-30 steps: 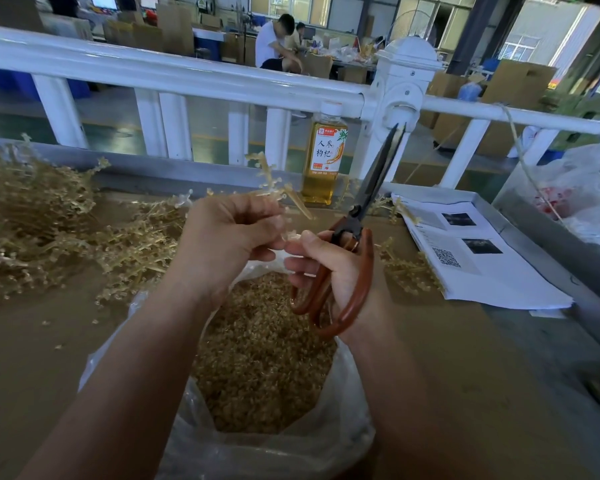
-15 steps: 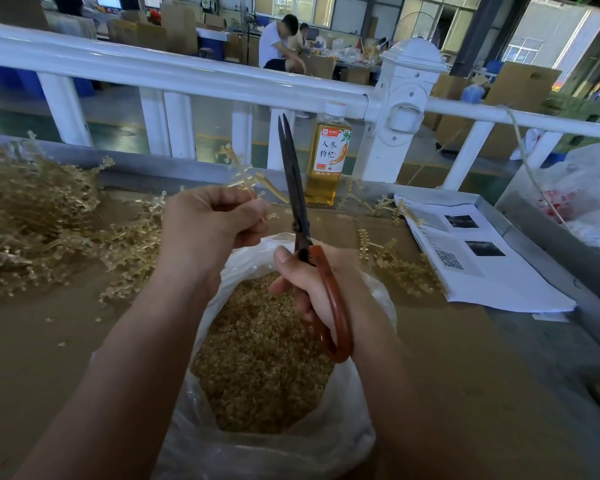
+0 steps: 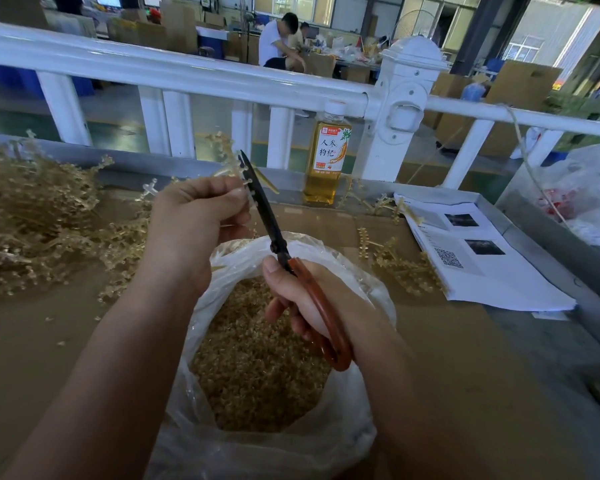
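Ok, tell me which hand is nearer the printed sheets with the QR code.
Right. The right hand, gripping the scissors over the bag, lies just left of the printed sheets; the left hand, pinching a sprig, is farther left.

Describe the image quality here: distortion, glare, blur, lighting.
Head view: the wide-angle lens bows the white railing into a curve; daylight blows out the opening at top right; the plastic bag shows soft sheen; the left hand holding a plastic sprig, the right hand and the scissors look fairly sharp, the bottle label readable; light is even, shadows faint.
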`<state>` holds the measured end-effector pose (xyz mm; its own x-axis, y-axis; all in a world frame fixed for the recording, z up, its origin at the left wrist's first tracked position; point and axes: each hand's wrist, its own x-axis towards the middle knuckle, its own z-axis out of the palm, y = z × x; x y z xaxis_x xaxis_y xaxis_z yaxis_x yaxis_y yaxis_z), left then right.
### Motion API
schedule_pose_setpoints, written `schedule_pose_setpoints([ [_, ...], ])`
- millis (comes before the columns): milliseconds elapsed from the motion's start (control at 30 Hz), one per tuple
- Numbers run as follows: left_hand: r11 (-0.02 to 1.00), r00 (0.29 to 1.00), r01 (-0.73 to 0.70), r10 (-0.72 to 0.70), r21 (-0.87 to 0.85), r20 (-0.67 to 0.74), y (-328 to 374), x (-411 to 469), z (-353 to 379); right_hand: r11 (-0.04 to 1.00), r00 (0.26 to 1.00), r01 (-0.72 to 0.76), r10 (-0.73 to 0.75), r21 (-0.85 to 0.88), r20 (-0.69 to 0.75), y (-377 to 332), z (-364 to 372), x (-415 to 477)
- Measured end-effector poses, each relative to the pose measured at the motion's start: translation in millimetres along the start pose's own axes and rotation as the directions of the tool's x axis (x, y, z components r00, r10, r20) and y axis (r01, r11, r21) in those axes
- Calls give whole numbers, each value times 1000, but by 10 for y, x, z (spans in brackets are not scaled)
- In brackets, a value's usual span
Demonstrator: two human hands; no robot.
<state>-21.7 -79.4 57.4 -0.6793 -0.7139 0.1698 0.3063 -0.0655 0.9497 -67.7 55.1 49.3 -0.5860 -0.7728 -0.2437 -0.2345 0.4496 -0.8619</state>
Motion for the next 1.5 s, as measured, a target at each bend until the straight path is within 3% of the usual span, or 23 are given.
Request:
schedule_pose_setpoints([
  [267, 999, 999, -32, 32, 17, -33, 15, -1, -10, 998, 997, 23, -27, 58, 69, 13, -8, -37],
  [767, 997, 991, -75, 79, 35, -112, 32, -18, 47, 998, 995, 53, -51, -19, 86, 33, -27, -17],
  [1233, 998, 999, -44, 43, 46, 13, -20, -6, 48, 994, 996, 70, -74, 85, 42, 63, -46, -3],
  [1500, 1000, 1000, -25, 25, 3, 17, -26, -7, 44, 993, 996, 83, -86, 89, 29, 40, -29, -20],
])
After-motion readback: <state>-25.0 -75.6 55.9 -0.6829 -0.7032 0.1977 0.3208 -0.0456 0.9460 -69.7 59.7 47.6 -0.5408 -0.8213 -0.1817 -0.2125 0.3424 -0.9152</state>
